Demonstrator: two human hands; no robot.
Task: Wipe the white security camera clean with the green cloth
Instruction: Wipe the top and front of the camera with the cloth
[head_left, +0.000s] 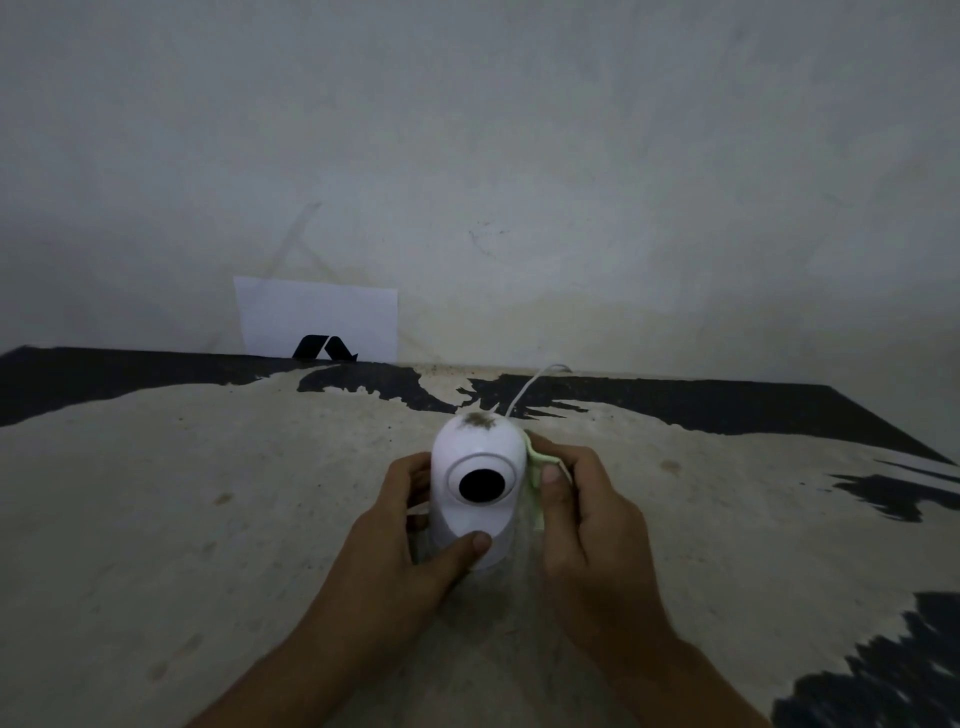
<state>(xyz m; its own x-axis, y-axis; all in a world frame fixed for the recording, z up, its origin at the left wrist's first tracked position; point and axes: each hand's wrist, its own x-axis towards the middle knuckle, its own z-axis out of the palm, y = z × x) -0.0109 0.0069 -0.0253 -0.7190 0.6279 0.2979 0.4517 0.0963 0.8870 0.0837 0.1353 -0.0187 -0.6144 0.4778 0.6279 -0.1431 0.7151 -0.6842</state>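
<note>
The white security camera (475, 457) stands upright on the worn table (208, 519), its black lens facing me and a patch of brown dirt on its top. My left hand (410, 545) grips its base, thumb across the front. My right hand (587, 525) presses the pale green cloth (537, 470) against the camera's right side; only a thin strip of cloth shows between fingers and camera. A white cable (530, 387) runs from behind the camera toward the wall.
A white paper sheet (317, 317) with a black logo leans against the grey wall (519, 182) at the table's back edge. The tabletop is beige with black patches along the back and at the right.
</note>
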